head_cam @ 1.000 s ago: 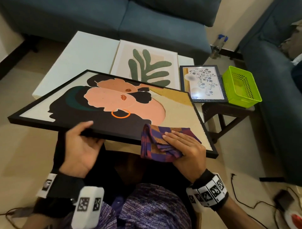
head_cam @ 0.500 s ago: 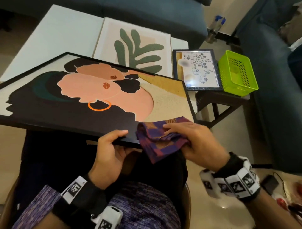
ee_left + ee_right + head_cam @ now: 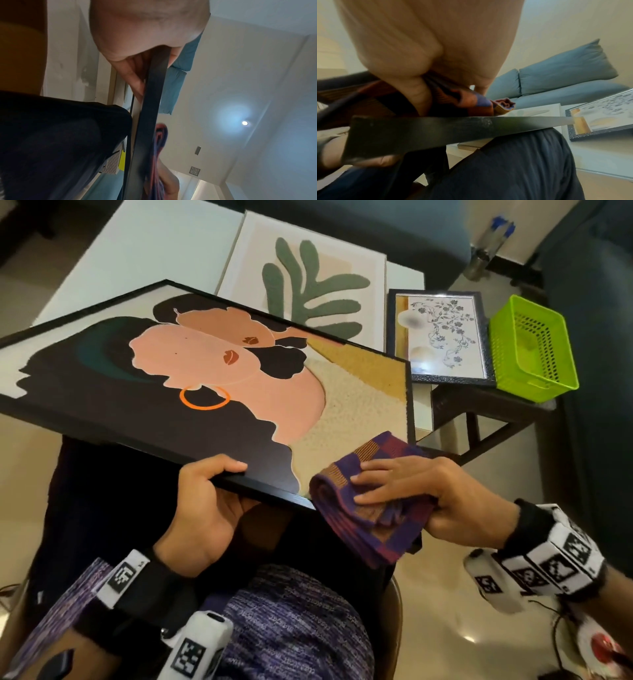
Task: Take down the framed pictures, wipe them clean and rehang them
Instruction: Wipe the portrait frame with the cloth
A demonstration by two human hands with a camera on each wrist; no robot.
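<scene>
A large black-framed picture (image 3: 205, 378) with pink and black shapes lies tilted across my lap. My left hand (image 3: 205, 494) grips its near edge, thumb on top and fingers beneath; the left wrist view shows the black frame edge (image 3: 150, 108) between thumb and fingers. My right hand (image 3: 411, 494) holds a folded purple and orange checked cloth (image 3: 370, 508) at the picture's near right corner, fingers laid flat over it and thumb pinching it from below. In the right wrist view the cloth (image 3: 471, 102) sits on the frame edge (image 3: 436, 128).
A white-framed leaf picture (image 3: 308, 285) lies on the white table (image 3: 137, 251). A small dark-framed floral picture (image 3: 442, 333) and a green plastic basket (image 3: 531, 347) sit on a dark side table (image 3: 479, 409). Blue sofas stand behind and right. Cables lie on the floor at lower right.
The picture has slid left across my lap. My left hand moved right along the near edge. The cloth and right hand now sit at the picture's near right corner.
</scene>
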